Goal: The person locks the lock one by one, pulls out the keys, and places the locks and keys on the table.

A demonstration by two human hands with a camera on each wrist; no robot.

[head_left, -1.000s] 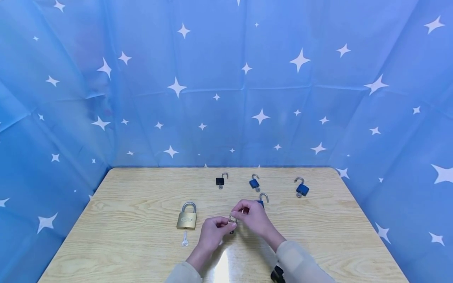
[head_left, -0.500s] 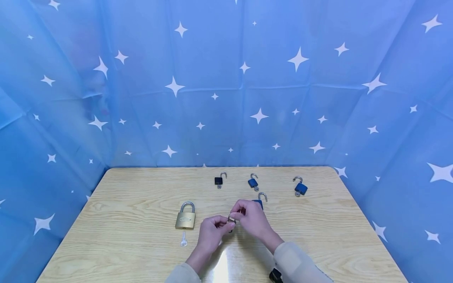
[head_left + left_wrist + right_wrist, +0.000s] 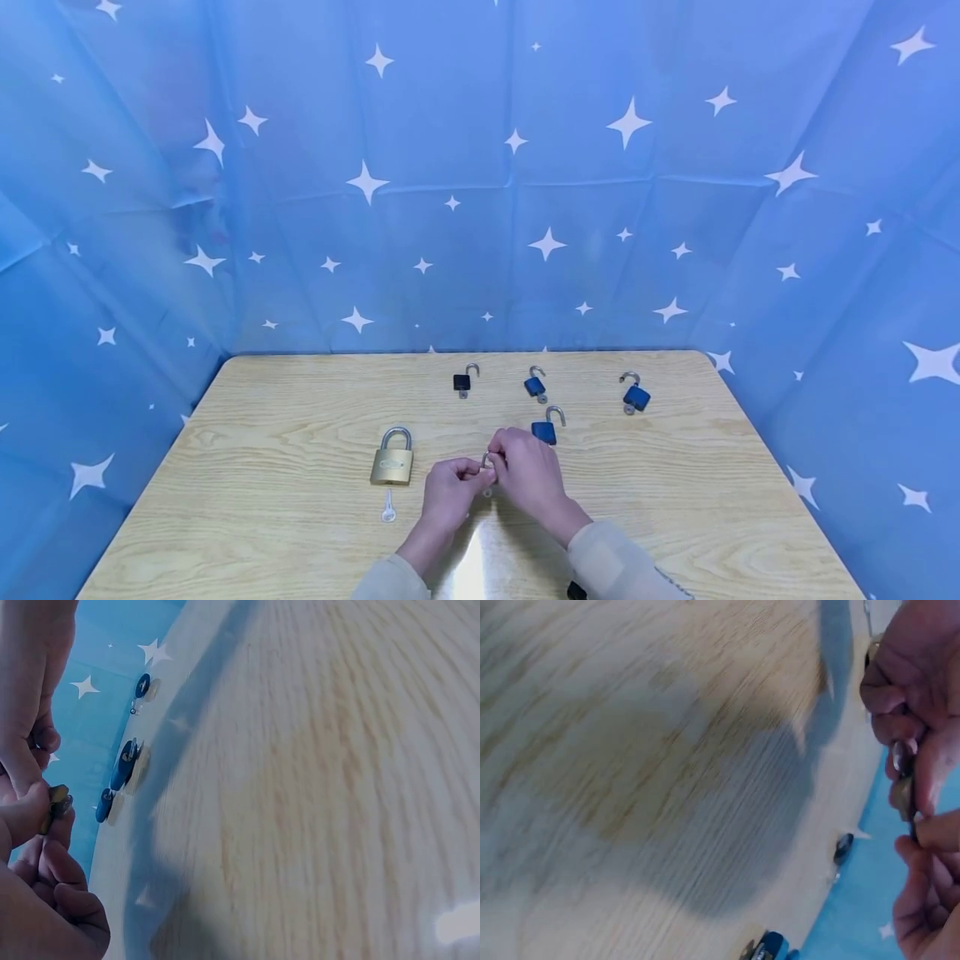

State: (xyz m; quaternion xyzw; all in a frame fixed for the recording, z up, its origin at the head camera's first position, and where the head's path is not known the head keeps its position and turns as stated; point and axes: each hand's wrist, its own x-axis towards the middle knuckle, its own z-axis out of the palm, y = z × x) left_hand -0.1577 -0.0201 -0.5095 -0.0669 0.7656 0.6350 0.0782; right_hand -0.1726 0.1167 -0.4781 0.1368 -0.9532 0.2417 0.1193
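Observation:
A small brass padlock (image 3: 902, 796) is between both hands above the table; fingers cover most of it. Its body is gripped by the left hand (image 3: 448, 497) between thumb and fingers. The right hand (image 3: 531, 472) pinches at its shackle (image 3: 485, 458), which rises above the fingers. From the padlock's lower end a key (image 3: 487, 492) sticks out below the fingertips. Just beyond the right hand lies a blue padlock (image 3: 543, 432) with its shackle raised. Left of the left hand are a large brass padlock (image 3: 392, 467), shackle closed, and a separate key (image 3: 388, 507).
Along the far side of the wooden table (image 3: 285, 450) lie a black padlock (image 3: 462, 382) and two blue padlocks, one in the middle (image 3: 535, 387) and one farther right (image 3: 637, 397). All three have raised shackles and keys inserted. A blue star-patterned curtain (image 3: 480, 250) hangs behind.
My right hand has turned and shifted slightly, uncovering more of the nearer blue padlock. The small padlock's key shows more clearly below the fingers. My left hand keeps its grip.

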